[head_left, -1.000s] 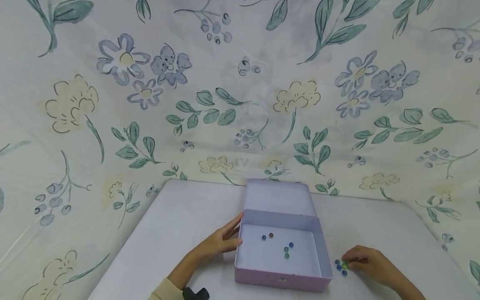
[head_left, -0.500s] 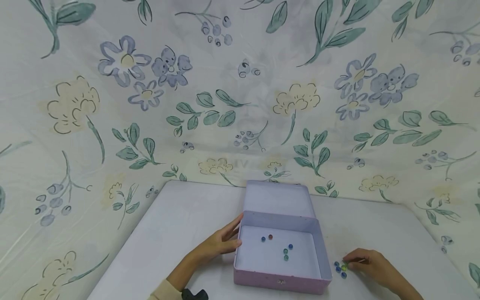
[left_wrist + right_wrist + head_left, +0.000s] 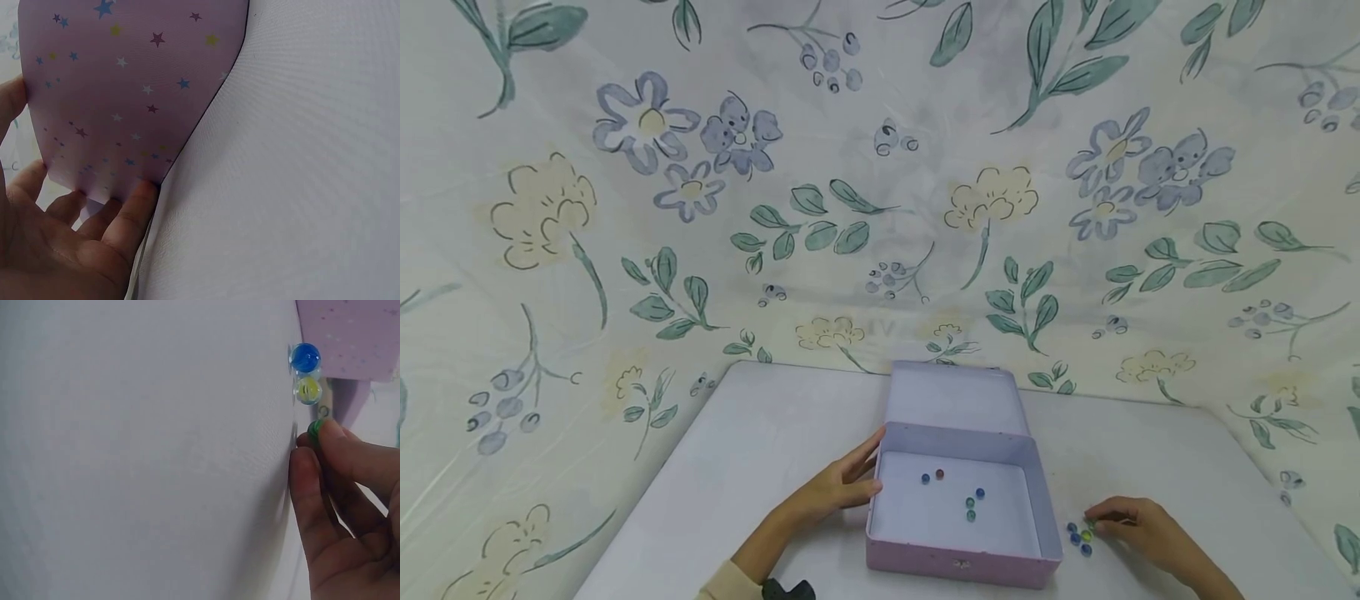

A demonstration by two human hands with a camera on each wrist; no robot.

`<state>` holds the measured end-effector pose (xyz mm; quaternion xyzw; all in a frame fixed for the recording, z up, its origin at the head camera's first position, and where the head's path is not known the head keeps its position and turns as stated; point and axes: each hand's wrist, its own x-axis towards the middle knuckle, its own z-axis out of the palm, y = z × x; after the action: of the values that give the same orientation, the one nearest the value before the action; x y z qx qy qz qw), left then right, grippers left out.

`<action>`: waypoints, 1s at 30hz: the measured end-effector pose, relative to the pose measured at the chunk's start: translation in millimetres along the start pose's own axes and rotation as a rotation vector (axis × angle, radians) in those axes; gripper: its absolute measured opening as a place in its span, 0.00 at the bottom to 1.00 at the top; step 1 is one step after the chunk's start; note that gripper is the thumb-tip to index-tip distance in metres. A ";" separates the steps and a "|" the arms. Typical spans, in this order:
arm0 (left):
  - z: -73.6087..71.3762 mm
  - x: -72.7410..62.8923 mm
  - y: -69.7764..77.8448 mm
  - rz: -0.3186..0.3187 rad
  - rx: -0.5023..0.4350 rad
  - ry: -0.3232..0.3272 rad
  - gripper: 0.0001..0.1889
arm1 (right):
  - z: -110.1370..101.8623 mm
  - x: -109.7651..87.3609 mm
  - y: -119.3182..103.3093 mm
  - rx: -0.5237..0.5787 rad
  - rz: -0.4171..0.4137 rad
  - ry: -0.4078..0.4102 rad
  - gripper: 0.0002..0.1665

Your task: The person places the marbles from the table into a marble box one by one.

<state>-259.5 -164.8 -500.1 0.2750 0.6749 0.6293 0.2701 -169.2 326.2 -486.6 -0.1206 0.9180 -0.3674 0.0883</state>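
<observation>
A lilac tin box (image 3: 964, 571) stands with its lid (image 3: 955, 400) folded back. Inside lie a red-brown marble (image 3: 939, 473), two blue ones and two green ones. My left hand (image 3: 829, 492) rests against the box's left side with spread fingers; in the left wrist view the fingertips (image 3: 145, 190) touch its star-patterned wall (image 3: 134, 94). To the right of the box, my right hand (image 3: 1138, 533) pinches a green marble (image 3: 315, 429) between thumb and fingers, low at the tabletop. Beside it are a yellow marble (image 3: 309, 390) and several blue marbles (image 3: 1076, 539).
The white table (image 3: 760, 450) carries the box and marbles. Behind it hangs a flower-printed cloth (image 3: 880, 208). A dark object (image 3: 788, 590) shows by the left wrist, at the bottom edge of the head view.
The right-hand fingers have shifted only slightly at the loose marbles, and the green marble between them shows more clearly. The left hand stays against the box.
</observation>
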 end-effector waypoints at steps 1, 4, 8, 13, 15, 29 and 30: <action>-0.1 -0.4 -0.1 0.000 -0.001 0.002 0.44 | 0.5 -0.2 -0.2 -0.004 -0.005 0.005 0.15; -0.6 -1.1 -0.4 0.001 -0.001 0.006 0.44 | 1.6 -0.3 -1.0 -0.013 -0.003 0.018 0.15; -0.5 -0.8 -0.2 -0.003 -0.002 0.003 0.44 | 2.0 -1.3 -4.0 -0.008 0.030 0.031 0.16; 0.1 -0.1 0.5 -0.007 -0.002 0.006 0.44 | 2.2 -2.5 -5.8 -0.012 0.066 0.043 0.16; 0.4 -0.4 0.4 -0.007 -0.006 0.006 0.44 | 2.2 -3.3 -5.5 -0.006 0.078 0.035 0.17; 0.7 -2.6 2.4 -0.012 -0.003 0.008 0.43 | -9.2 2.5 -20.1 -0.005 -0.017 0.120 0.15; 0.5 -3.4 2.4 -0.012 -0.002 0.007 0.43 | -11.3 4.0 -23.0 0.019 -0.023 0.122 0.16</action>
<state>-256.7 -166.7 -497.7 0.2684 0.6768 0.6292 0.2718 -172.3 316.3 -462.8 -0.1076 0.9167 -0.3838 0.0289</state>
